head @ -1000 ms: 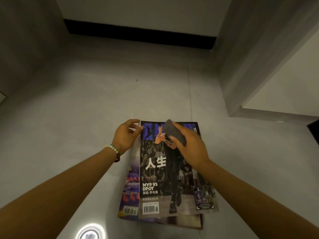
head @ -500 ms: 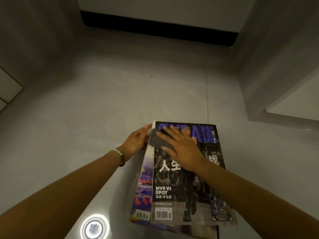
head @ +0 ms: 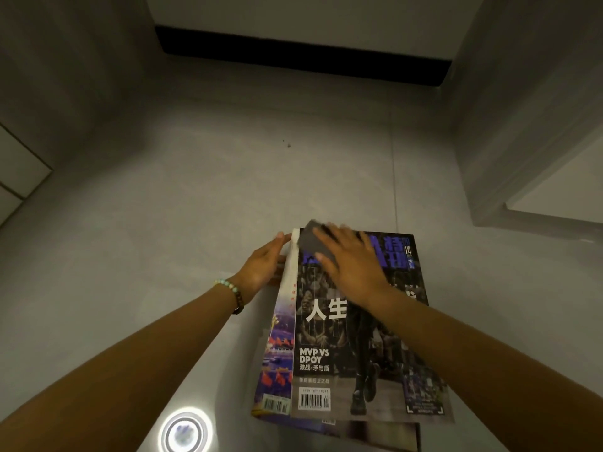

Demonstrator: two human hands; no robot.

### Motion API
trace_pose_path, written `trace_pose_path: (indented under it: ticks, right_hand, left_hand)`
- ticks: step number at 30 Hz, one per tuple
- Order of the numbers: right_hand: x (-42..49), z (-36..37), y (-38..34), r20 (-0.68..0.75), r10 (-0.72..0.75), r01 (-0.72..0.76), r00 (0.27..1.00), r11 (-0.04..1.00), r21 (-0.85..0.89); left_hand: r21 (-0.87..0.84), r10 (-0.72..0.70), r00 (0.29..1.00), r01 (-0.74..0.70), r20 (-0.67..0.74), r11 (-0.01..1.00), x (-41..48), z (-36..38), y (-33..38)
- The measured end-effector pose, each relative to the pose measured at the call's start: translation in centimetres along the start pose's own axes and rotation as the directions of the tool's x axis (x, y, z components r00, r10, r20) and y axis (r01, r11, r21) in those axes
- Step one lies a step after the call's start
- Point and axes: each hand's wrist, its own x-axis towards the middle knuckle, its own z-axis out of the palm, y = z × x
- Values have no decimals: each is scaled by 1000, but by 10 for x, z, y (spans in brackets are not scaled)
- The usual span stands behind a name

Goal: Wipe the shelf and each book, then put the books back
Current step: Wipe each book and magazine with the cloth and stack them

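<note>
A dark magazine point(head: 368, 347) with white Chinese lettering and "MVP VS DPOY" lies on top of a small stack on the grey floor. A second magazine point(head: 277, 360) with red flags on its cover sticks out on the left below it. My right hand point(head: 350, 264) lies flat on a grey cloth point(head: 313, 243) and presses it onto the top left corner of the dark cover. My left hand point(head: 264, 265) rests against the stack's left edge near its top corner, fingers straight. A beaded bracelet sits on my left wrist.
The stack lies on a grey tiled floor point(head: 163, 239). A black skirting strip point(head: 300, 60) runs along the far wall. A white panel edge point(head: 538, 207) stands at the right. A round ceiling light is reflected in the floor point(head: 184, 433) near the bottom.
My right hand has carried the cloth from the middle of the cover's top toward the upper left corner and flattened on it. My left hand has stayed at the left edge.
</note>
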Motion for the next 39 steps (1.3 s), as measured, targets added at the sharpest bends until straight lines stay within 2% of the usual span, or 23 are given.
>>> trace_pose_path:
  ticks: [2, 4, 5, 6, 7, 9, 11, 12, 14, 16, 17, 19, 22, 24, 26, 28, 29, 30, 32, 34, 35, 37, 39]
  right_hand:
    - [-27, 10, -20, 0, -187, 187, 982, 981, 58]
    - [-48, 19, -22, -6, -304, 304, 953, 952, 21]
    - [-51, 18, -13, -25, -277, 277, 961, 961, -11]
    - [-50, 16, 0, -56, -181, 179, 982, 983, -27]
    - [-50, 13, 16, -78, -37, 35, 996, 999, -18]
    - [-54, 8, 45, -90, 240, -239, 967, 971, 22]
    - [-63, 7, 51, -88, 288, -283, 954, 957, 63]
    - [-71, 9, 43, -76, 230, -226, 970, 972, 61]
    - [-90, 18, 16, -51, 6, -4, 999, 999, 34]
    - [-107, 30, -5, -30, -253, 253, 967, 967, -18]
    - [-111, 33, -7, 1, -330, 330, 944, 943, -41]
    - [-106, 32, 2, -9, -303, 302, 953, 952, -49]
    - [-95, 25, 24, -53, 19, -18, 998, 1000, 6]
    - [-98, 26, 18, -51, 112, -112, 992, 994, -6]
    - [-115, 29, -10, -30, -28, 27, 999, 999, -20]
    - [-133, 41, -28, -15, -306, 305, 952, 950, -61]
    - [-138, 43, -29, 13, -381, 381, 924, 922, -67]
    - [-139, 42, -23, 9, -372, 372, 928, 926, -68]
    - [-136, 40, -1, -69, -142, 140, 987, 990, -33]
    - [-133, 32, 24, -112, 145, -139, 983, 989, 58]
    - [-134, 30, 30, -123, 221, -211, 967, 973, 89]
    - [-144, 32, 19, -139, 202, -196, 969, 979, 56]
    - [-160, 42, -8, -137, 13, -14, 991, 1000, -9]
  left_hand:
    - [-6, 34, 999, -34, -21, 999, -1, 2, -2]
    - [2, 69, 997, -69, -34, 998, -4, 5, -4]
    - [14, 81, 996, -81, -33, 997, -5, 8, -5]
    - [33, 90, 996, -89, -26, 995, -6, 11, -4]
    - [55, 98, 995, -97, -17, 994, -8, 13, -4]
    - [48, 116, 993, -116, -5, 992, -10, 17, -6]
    - [25, 145, 989, -145, 12, 989, -10, 20, -11]
    - [30, 158, 987, -159, 17, 987, -11, 21, -13]
    - [33, 170, 985, -170, 11, 985, -10, 21, -19]
    - [24, 178, 984, -178, 7, 984, -9, 21, -20]
    - [27, 179, 984, -179, 9, 983, -8, 21, -20]
    - [19, 174, 985, -174, -4, 985, -8, 22, -20]
    - [28, 182, 983, -182, -31, 983, -9, 25, -24]
    - [44, 203, 979, -202, -20, 978, -10, 25, -28]
    - [67, 220, 975, -220, -1, 973, -12, 24, -31]
    - [88, 222, 975, -220, -11, 971, -14, 26, -32]
    - [128, 219, 975, -213, -33, 969, -14, 26, -32]
    - [218, 224, 972, -204, -73, 954, -13, 27, -31]
    - [506, 304, 940, -190, -153, 841, -14, 30, -30]
    - [683, 442, 891, -255, -110, 684, -23, 35, -28]
    - [708, 483, 875, -314, -43, 633, -27, 38, -30]
    - [726, 482, 874, -372, 64, 579, -34, 44, -38]
    - [778, 438, 894, -344, 98, 526, -35, 47, -47]
